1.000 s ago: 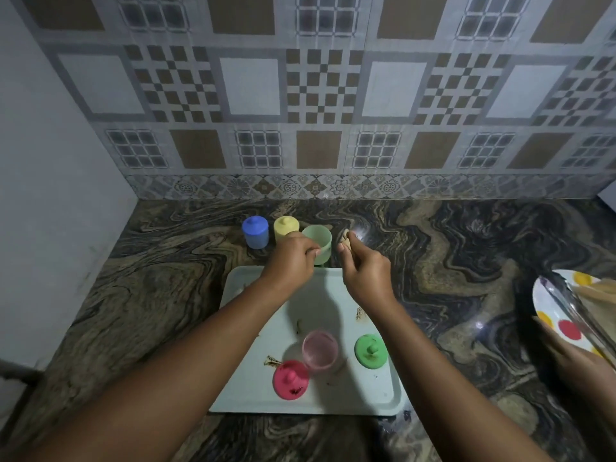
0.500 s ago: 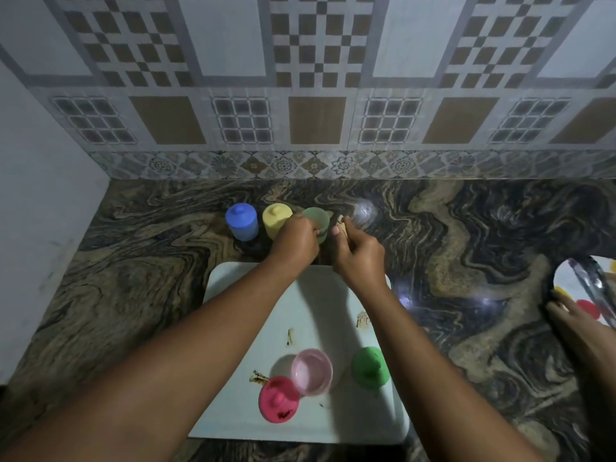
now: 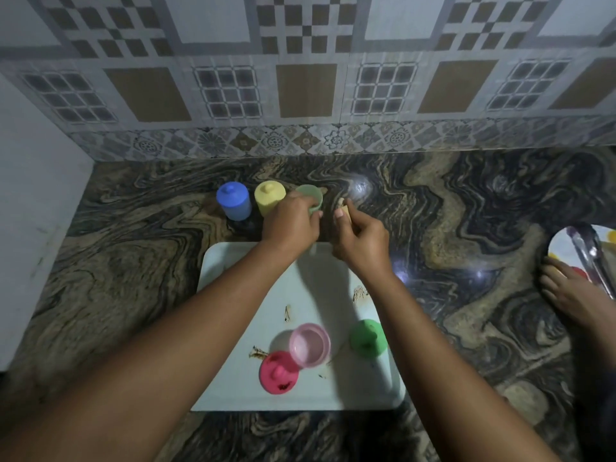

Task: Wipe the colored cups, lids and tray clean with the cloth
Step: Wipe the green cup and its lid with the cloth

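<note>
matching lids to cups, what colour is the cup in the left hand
Pale green cup; head view shows it best.

The yellow cup (image 3: 268, 198) and blue cup (image 3: 233, 201) are standing just left of the fingers of the left hand (image 3: 290, 225), closing that side. Only a narrow gap is lying between the gripped green cup (image 3: 311, 195) and the cloth (image 3: 345, 208) pinched in the right hand (image 3: 360, 238). Beyond the fingers, the bench (image 3: 333, 171) is running open to the tiled wall (image 3: 306, 91); rightward it is staying open up to the plate (image 3: 563, 245). Behind the fingers, the pink cup (image 3: 310, 343), pink lid (image 3: 278, 371) and green lid (image 3: 368, 338) are crowding the tray (image 3: 233, 295).
</note>
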Action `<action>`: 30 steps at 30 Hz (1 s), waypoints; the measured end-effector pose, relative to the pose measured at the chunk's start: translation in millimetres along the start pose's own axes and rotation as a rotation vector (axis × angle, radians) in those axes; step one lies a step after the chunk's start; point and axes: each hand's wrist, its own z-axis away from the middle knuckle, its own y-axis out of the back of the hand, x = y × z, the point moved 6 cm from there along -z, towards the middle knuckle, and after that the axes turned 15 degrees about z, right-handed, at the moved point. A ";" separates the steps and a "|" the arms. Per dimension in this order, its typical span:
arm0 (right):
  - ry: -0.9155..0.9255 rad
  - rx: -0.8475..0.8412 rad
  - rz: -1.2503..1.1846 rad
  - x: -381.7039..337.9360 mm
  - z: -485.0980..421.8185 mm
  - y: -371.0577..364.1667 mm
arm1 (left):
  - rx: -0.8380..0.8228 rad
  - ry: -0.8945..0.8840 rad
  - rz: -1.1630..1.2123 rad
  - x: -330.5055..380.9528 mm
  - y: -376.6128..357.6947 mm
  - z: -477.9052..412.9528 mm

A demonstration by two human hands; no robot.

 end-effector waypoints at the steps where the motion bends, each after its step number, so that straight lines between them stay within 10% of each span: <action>1: -0.008 -0.001 -0.022 2.1 3.2 4.7 | 0.009 -0.018 0.025 5.6 3.1 6.1; 30: -0.085 -0.055 0.037 101.9 167.3 100.8 | -0.391 -0.096 -0.435 63.6 -99.2 174.0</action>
